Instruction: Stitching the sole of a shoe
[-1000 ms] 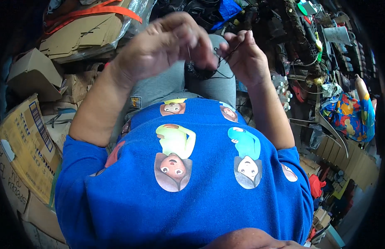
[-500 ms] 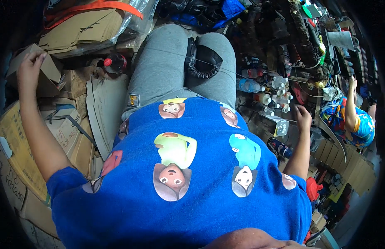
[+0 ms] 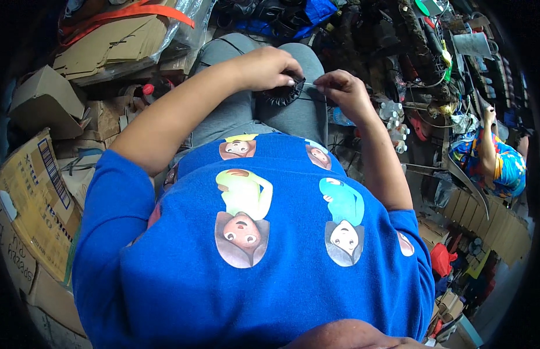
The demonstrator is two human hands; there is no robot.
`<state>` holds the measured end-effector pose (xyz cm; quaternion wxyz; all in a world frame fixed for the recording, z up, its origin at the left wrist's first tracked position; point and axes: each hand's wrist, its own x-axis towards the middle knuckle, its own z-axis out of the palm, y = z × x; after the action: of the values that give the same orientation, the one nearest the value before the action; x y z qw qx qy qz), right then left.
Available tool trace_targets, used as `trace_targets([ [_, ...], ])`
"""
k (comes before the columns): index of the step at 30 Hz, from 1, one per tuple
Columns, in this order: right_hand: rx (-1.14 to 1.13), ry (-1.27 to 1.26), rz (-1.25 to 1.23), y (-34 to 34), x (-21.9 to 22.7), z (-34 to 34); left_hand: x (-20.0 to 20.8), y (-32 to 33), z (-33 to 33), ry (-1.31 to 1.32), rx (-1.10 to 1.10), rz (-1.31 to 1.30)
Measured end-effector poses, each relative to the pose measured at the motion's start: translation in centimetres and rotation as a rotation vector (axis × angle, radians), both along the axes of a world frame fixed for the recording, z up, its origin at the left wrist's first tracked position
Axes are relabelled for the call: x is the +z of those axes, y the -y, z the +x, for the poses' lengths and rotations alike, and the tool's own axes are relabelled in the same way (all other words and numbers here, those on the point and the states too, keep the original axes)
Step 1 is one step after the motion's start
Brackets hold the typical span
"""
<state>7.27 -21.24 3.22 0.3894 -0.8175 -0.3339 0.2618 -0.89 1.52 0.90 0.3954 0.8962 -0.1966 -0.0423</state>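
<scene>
At upper centre of the frame, the left hand (image 3: pixel 267 67) clenches a black ruffled piece (image 3: pixel 281 95) resting on the grey-trousered lap (image 3: pixel 235 110). Just right of it, the right hand (image 3: pixel 343 90) pinches a thin needle-like pin (image 3: pixel 308 85), lying level and pointing left into the piece

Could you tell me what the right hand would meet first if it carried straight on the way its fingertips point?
The right hand points leftward with a thin needle-like piece pinched in its fingertips, so it would probably first meet the black piece on the lap, under the left hand. They look almost touching, though depth is unclear.
</scene>
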Motion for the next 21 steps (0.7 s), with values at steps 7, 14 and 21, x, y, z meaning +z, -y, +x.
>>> trace_targets([
  [7, 0.055, -0.062, -0.074, -0.5, -1.1, 0.4, -0.7, -0.3, 2.2, -0.238, -0.066, -0.107],
  [14, 0.112, -0.035, -0.028, -1.0, -1.6, 0.0, -1.1, -0.4, 2.0, -0.404, -0.081, -0.284],
  [21, 0.018, 0.074, 0.086, -0.8, -1.8, -2.8, -2.3, -0.8, 1.5, -0.610, -0.060, -0.536],
])
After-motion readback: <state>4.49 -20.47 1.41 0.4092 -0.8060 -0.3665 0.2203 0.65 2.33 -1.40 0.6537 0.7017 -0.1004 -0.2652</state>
